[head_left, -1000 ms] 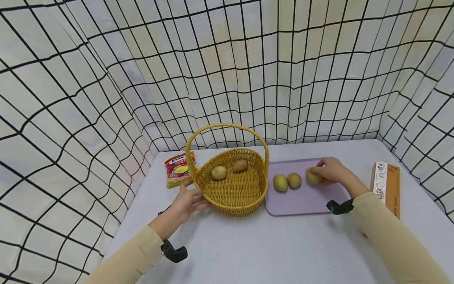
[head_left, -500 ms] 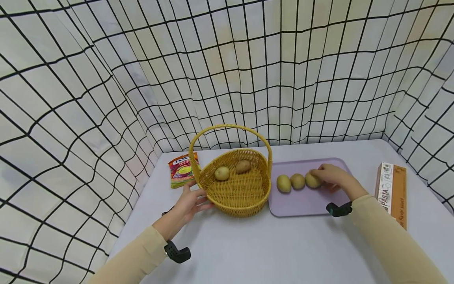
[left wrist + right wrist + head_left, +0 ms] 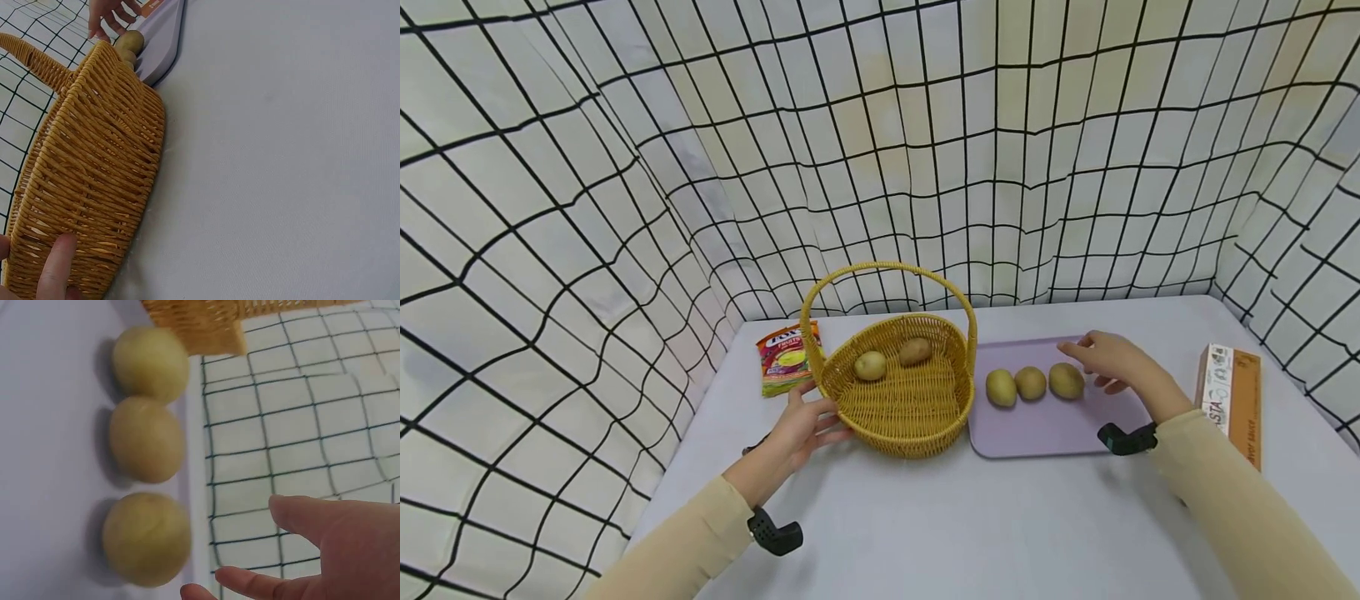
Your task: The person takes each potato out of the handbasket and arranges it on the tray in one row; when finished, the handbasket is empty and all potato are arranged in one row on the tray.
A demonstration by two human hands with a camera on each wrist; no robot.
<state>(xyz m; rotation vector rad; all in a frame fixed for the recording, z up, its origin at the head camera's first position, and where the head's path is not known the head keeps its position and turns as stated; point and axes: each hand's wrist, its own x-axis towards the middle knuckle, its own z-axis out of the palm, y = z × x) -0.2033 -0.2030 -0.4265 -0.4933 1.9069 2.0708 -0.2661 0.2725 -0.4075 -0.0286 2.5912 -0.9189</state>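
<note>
My left hand (image 3: pixel 801 427) touches the left side of a yellow woven basket (image 3: pixel 898 425) with a tall arched handle; its fingers (image 3: pixel 57 265) lie against the weave in the left wrist view. Two potatoes sit in the basket, a pale potato (image 3: pixel 870 366) and a browner potato (image 3: pixel 915 352). On the lilac tray (image 3: pixel 1037 437) three more lie in a row: the left potato (image 3: pixel 1001 388), the middle potato (image 3: pixel 1031 383) and the right potato (image 3: pixel 1067 381). Just right of that row, my right hand (image 3: pixel 1116 364) hovers over the tray, fingers apart and holding nothing.
A colourful sweets bag (image 3: pixel 788 358) lies behind the basket's left side. At the right of the white table (image 3: pixel 925 525) is a pasta box (image 3: pixel 1228 400), partly behind my right sleeve. Black netting (image 3: pixel 925 167) over white cloth encloses the back and sides.
My right hand moved the right potato left beside the other two, then let it go and drew back up and to the right. My left hand stays at the basket.
</note>
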